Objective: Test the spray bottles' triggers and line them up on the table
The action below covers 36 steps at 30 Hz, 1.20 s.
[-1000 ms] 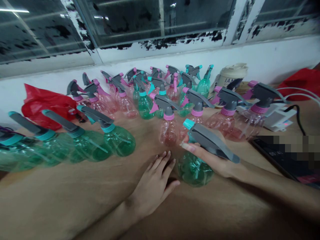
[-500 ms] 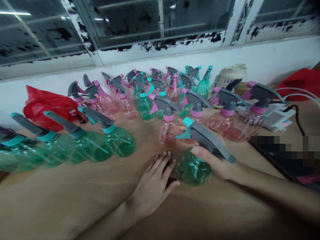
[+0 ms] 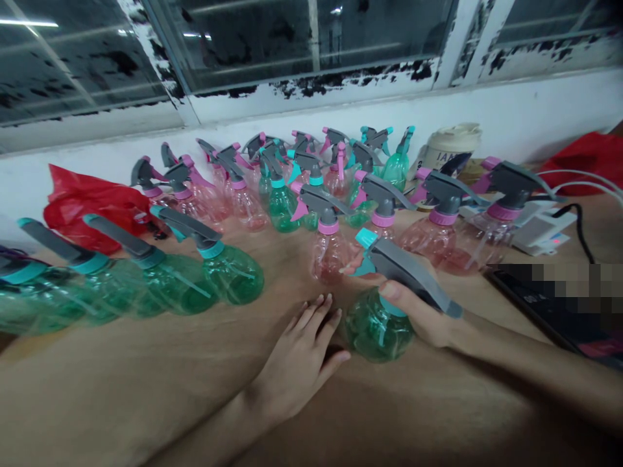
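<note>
My right hand is wrapped round the neck of a green spray bottle with a grey and turquoise trigger head. Its thumb lies on the near side of the turquoise collar, and fingertips show at the trigger. The bottle stands tilted slightly at the table top, its nozzle toward the upper left. Flat on the wooden table rests my left hand, fingers stretched out, just left of that bottle and holding nothing. Right behind the held bottle is a pink spray bottle.
Several green spray bottles line the left side. Many pink and green ones crowd the back by the wall. Red plastic bags lie at left and far right. A white cup, a power strip with cables and a phone are at right.
The trigger of the held green spray bottle has been drawn in toward its neck by my right fingers, and the head has shifted very slightly. My left hand stays put.
</note>
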### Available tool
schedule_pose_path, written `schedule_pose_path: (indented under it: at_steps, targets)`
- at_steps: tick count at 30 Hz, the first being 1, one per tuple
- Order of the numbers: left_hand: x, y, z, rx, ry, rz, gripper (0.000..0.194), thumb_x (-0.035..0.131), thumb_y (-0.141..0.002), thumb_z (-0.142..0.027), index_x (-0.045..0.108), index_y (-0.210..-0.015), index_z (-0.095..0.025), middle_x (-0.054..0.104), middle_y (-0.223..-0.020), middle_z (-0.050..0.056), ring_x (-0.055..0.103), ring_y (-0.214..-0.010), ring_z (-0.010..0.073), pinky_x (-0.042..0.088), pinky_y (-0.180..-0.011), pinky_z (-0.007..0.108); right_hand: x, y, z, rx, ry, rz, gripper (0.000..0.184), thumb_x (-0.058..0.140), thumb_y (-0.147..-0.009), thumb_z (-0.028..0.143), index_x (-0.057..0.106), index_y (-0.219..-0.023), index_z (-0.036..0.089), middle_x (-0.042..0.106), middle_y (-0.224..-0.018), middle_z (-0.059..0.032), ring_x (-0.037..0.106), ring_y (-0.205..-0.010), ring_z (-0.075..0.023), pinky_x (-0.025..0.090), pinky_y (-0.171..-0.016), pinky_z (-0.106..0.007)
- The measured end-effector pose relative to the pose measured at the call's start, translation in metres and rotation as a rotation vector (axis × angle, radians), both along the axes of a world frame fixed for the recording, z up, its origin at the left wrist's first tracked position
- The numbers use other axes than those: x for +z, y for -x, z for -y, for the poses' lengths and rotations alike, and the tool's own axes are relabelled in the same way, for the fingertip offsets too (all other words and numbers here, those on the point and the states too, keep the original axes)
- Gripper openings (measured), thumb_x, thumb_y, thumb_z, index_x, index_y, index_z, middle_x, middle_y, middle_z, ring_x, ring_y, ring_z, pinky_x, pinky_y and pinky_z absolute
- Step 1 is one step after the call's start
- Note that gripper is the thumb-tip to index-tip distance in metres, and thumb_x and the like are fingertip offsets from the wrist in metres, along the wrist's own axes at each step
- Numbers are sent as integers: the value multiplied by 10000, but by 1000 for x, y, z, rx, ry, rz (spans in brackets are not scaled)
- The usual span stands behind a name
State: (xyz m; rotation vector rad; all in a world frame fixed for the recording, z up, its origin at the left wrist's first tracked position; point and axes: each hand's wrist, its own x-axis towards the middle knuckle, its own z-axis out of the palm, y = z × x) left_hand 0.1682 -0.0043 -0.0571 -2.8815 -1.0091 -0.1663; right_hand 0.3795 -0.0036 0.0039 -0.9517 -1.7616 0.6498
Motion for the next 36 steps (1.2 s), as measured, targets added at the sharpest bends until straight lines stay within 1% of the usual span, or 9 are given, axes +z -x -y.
schedule_pose_path:
  at_steps: [7, 13, 18, 22, 25, 27, 29, 32, 36]
  targets:
    - [1, 0, 0, -3, -9, -38, 573, 409, -952, -498, 428, -1352, -88, 405, -1444, 163, 381, -1330, 284, 380, -1057, 463, 4, 3, 2, -8, 29, -17, 319, 490, -874, 517, 558, -740, 236, 567, -713, -8, 551, -624, -159, 487, -590, -323]
    - [2, -2, 0, 5, 3, -15, 541, 423, -950, -486, 458, -1321, -93, 425, -1428, 171, 390, -1323, 293, 387, -1050, 467, 1, 5, 5, 82, -2, -83, 290, 562, -849, 478, 642, -1020, 257, 682, -1011, -47, 647, -925, -216, 511, -854, -376]
    - [2, 0, 1, 1, -15, 16, 552, 400, -958, -485, 419, -1341, -88, 405, -1440, 176, 362, -1341, 285, 377, -1058, 454, 0, 6, 5, 138, 29, -77, 426, 567, -822, 539, 626, -1139, 261, 710, -972, -44, 677, -845, -210, 547, -757, -346]
    - [0, 2, 1, -1, -26, 49, 541, 375, -966, -484, 413, -1343, -98, 417, -1433, 169, 379, -1332, 276, 375, -1060, 450, -5, 4, 4, 69, -101, -85, 397, 593, -827, 473, 602, -1159, 254, 687, -1100, -41, 650, -990, -214, 504, -885, -359]
    - [-1, 4, 1, 0, -16, 61, 529, 388, -963, -480, 426, -1336, -106, 415, -1436, 163, 372, -1336, 279, 383, -1055, 446, -10, 5, 5, 3, -140, -40, 413, 615, -806, 474, 585, -1161, 267, 697, -1019, -21, 653, -960, -221, 476, -938, -403]
    - [-1, 4, 0, -3, 3, 46, 523, 397, -963, -471, 425, -1339, -109, 408, -1441, 162, 367, -1339, 280, 383, -1054, 449, -12, 5, 8, -76, -116, 0, 441, 658, -762, 483, 588, -1140, 268, 701, -910, -10, 661, -906, -239, 466, -945, -440]
    - [-1, 5, -1, -13, 25, 30, 520, 401, -966, -460, 413, -1352, -111, 398, -1449, 159, 354, -1347, 277, 370, -1064, 454, -13, 3, 12, -157, -56, 57, 496, 697, -720, 482, 580, -1151, 266, 698, -901, -16, 659, -891, -259, 482, -915, -457]
    - [0, 4, -2, -26, 45, 24, 518, 389, -972, -458, 408, -1360, -115, 395, -1453, 148, 333, -1358, 275, 346, -1080, 458, -19, -2, 22, -204, 21, 151, 601, 706, -712, 486, 519, -1241, 271, 681, -1037, -35, 654, -917, -263, 523, -846, -434]
    - [1, 5, -3, -20, 53, 18, 525, 411, -967, -451, 419, -1353, -96, 391, -1455, 154, 350, -1348, 275, 336, -1088, 443, -31, -12, 39, -292, 30, 230, 651, 706, -709, 510, 487, -1264, 252, 637, -1193, -64, 597, -1095, -290, 495, -918, -447]
